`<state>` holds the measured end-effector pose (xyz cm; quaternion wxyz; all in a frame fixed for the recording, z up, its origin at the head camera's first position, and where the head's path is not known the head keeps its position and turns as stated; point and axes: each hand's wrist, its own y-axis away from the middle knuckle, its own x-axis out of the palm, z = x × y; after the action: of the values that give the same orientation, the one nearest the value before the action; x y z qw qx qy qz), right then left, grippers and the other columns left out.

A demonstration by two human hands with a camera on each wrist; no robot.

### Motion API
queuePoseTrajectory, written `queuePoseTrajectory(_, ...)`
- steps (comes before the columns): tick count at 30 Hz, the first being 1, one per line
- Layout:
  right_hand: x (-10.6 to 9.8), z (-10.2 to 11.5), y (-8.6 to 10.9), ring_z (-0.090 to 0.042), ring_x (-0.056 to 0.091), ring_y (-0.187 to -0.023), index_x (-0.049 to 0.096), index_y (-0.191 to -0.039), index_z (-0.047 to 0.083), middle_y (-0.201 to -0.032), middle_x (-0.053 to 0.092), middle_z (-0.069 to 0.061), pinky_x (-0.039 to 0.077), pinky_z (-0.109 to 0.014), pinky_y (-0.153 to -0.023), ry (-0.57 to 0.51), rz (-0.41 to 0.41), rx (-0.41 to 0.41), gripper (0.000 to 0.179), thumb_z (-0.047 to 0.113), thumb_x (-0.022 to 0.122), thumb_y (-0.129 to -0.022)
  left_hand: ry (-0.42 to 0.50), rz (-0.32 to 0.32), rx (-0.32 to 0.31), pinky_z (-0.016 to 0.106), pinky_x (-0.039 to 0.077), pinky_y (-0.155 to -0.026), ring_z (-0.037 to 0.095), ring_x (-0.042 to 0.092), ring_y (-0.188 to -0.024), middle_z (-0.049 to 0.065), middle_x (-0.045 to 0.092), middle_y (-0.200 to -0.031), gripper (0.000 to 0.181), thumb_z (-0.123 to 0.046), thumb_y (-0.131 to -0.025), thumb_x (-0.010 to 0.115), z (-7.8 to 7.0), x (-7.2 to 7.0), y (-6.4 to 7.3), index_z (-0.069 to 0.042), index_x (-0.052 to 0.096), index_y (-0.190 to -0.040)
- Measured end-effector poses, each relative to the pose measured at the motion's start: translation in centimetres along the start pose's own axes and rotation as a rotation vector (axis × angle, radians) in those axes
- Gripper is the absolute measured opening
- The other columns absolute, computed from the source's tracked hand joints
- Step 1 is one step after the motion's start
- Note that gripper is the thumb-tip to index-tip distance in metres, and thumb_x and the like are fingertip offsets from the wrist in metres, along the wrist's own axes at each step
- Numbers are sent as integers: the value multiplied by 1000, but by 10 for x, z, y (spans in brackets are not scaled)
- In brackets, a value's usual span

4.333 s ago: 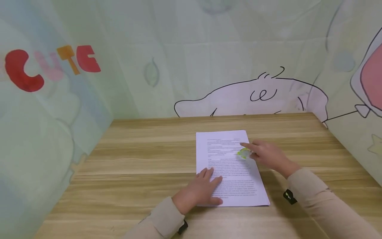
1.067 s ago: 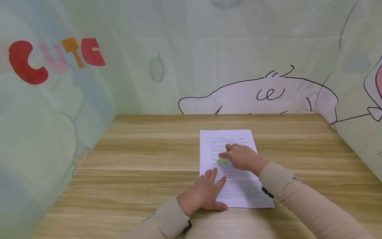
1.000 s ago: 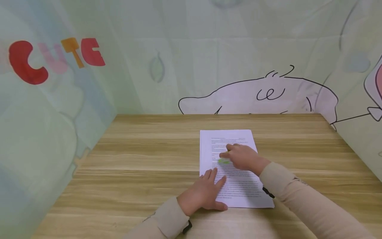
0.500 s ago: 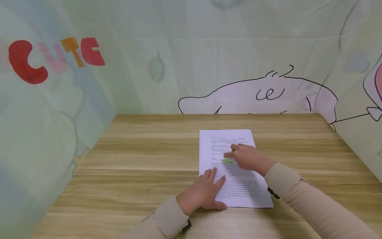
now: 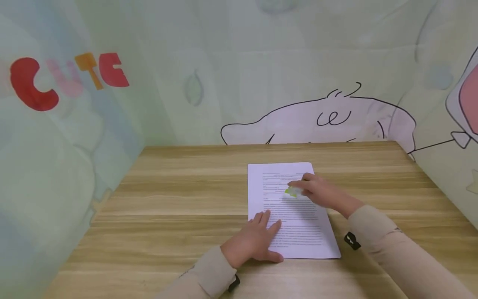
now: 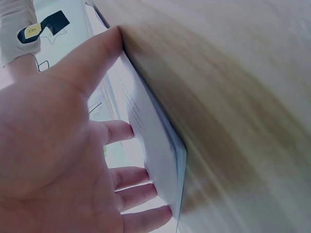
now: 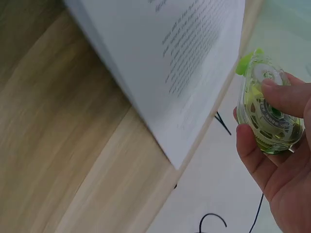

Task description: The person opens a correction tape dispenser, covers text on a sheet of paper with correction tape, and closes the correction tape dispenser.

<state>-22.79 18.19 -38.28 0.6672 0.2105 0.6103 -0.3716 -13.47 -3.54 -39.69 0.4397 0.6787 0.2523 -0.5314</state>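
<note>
A stack of printed paper sheets (image 5: pixel 257 178) lies on the wooden table. On its lower left part rests my left hand (image 5: pixel 252 241), fingers spread, with the thumb at the near edge; the left wrist view shows the fingertips (image 6: pixel 165 213) against the page. My right hand (image 5: pixel 321 192) holds a clear and green correction tape dispenser (image 7: pixel 269 109) over the upper text. Thumb and fingers pinch its sides, and its green tip (image 7: pixel 247 63) points away from the palm. The tip appears lifted off the page.
The wooden table (image 5: pixel 179 182) spreads around the paper on all sides. Behind it hangs a pale curtain (image 5: pixel 239 83) with cartoon drawings. Both wrists carry dark straps, one strap (image 5: pixel 352 241) showing under the right sleeve.
My right hand has travelled from the page's right side leftward along the text with the correction tape dispenser, and has now drawn back up and right. The left hand has stayed in place.
</note>
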Motion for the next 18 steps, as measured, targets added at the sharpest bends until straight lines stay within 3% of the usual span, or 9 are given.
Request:
queuePoseTrajectory(7, -5, -11, 15, -21, 58, -81, 55, -128, 17, -104, 62, -14, 51, -37, -70, 20, 56, 149, 45, 8, 62, -85, 9, 10, -16, 39, 30, -110, 29, 23, -137, 14, 20, -151, 88, -66, -73, 60, 1, 3, -1, -24, 30, -144)
queuePoseTrajectory(13, -4, -17, 26, -14, 52, -70, 66, -115, 22, -91, 62, -7, 46, -29, -61, 67, 14, 91, 38, 6, 66, -81, 16, 10, -16, 40, 30, -110, 29, 23, -138, 14, 20, -151, 88, -66, -73, 61, 1, 0, 0, -23, 30, -144)
queuePoseTrajectory(18, -3, -17, 31, -12, 50, -68, 67, -113, 24, -92, 61, -5, 45, -25, -61, 107, 8, 42, 40, 4, 68, -79, 24, 7, -10, 41, 30, -109, 29, 23, -137, 15, 20, -151, 88, -65, -73, 61, 0, -1, -1, -23, 31, -144)
